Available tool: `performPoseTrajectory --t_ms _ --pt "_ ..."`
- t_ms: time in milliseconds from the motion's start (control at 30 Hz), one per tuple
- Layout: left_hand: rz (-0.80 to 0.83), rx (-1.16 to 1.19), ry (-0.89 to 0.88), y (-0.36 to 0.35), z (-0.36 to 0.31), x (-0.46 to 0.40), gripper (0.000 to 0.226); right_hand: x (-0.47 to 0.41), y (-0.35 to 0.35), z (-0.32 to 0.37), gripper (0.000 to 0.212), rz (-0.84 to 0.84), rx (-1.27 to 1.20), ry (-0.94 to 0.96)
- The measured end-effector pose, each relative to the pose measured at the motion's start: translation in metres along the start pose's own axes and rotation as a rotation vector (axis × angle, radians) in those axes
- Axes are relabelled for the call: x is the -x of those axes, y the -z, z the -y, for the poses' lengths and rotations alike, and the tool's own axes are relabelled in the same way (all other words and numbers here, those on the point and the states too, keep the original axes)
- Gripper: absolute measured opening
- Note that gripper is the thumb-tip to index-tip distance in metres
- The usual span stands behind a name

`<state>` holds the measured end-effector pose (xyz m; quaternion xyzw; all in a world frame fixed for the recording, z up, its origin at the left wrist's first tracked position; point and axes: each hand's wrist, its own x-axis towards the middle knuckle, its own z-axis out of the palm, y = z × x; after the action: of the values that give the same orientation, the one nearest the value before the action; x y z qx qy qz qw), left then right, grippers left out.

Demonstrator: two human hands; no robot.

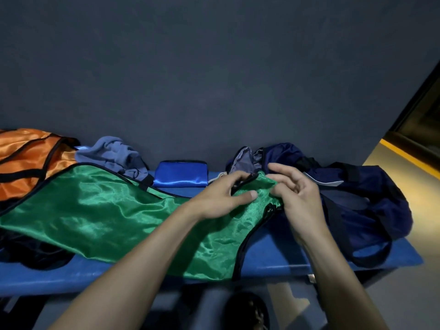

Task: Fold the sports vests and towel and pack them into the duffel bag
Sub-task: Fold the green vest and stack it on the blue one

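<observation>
A shiny green sports vest (100, 210) with black trim lies spread across the blue bench (281, 256). My left hand (223, 196) pinches the vest's right end by its black trim. Beside it, my right hand (297, 194) pinches the same green end between thumb and fingers. An orange vest (26, 163) lies crumpled at the far left. A folded blue vest (179, 173) sits at the back against the wall. A grey-blue towel (114, 153) is bunched behind the green vest. The navy duffel bag (364, 201) slumps on the bench's right end, just right of my hands.
A dark wall (214, 79) rises directly behind the bench. Dark fabric (31, 251) lies under the green vest at the left front. The bag's black strap (371, 258) hangs over the bench's front edge. A yellow-edged floor strip (409, 156) runs at the right.
</observation>
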<state>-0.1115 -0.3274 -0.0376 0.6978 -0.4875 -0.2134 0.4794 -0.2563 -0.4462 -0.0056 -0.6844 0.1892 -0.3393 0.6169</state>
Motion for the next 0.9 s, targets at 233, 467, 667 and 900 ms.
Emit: performPoseTrajectory --t_ms 233,467,667,900 --pt "-0.114 -0.132 -0.195 -0.016 -0.003 -0.020 0.022 -0.002 0.031 -0.015 0.037 0.011 0.052 -0.172" --pt "-0.121 -0.260 -0.228 -0.031 0.009 -0.024 0.017 -0.010 0.029 -0.034 0.022 -0.041 0.086 -0.330" --pt "-0.353 -0.527 -0.172 0.022 0.039 0.012 0.006 -0.036 0.027 -0.057 0.046 -0.159 0.277 -0.217" --pt "-0.208 -0.901 0.167 0.059 0.114 0.098 0.057 -0.047 0.037 -0.065 0.031 -0.195 0.590 -0.197"
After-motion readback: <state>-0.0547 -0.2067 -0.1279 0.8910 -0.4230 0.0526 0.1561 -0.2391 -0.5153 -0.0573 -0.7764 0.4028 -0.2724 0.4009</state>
